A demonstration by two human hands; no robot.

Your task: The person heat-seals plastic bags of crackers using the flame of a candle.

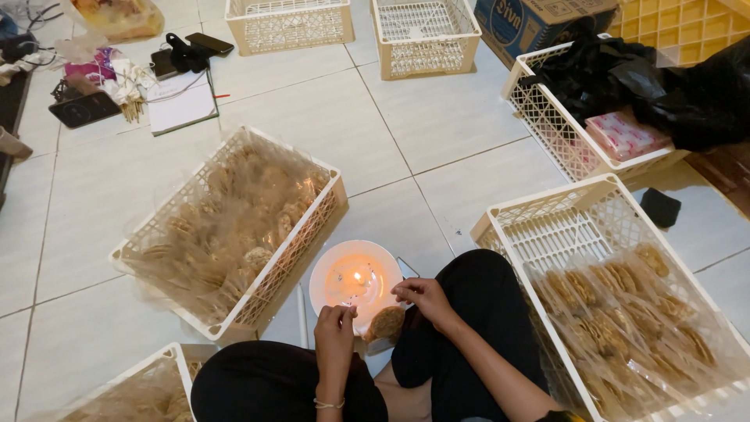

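Head view: left hand (336, 324) and right hand (426, 298) pinch clear plastic pouch of round brown crackers (385, 321), held just beside lit candle (358, 277) on white plate (328, 266). Left crate (269, 266), cream plastic lattice, heaped with crinkly pouches; right crate (547, 215) roughly half filled, far end bare.

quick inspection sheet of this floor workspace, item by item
surface: pale tiled floor
job's things: small clear bag with a round cracker held by both hands near a lit candle on a white plate
clutter: crate of bagged crackers at left, second crate at right, notebook, phones
grippers: left hand and right hand pinch the bag
cables: dark cords top left
surroundings: empty crates, cardboard box, black plastic bags
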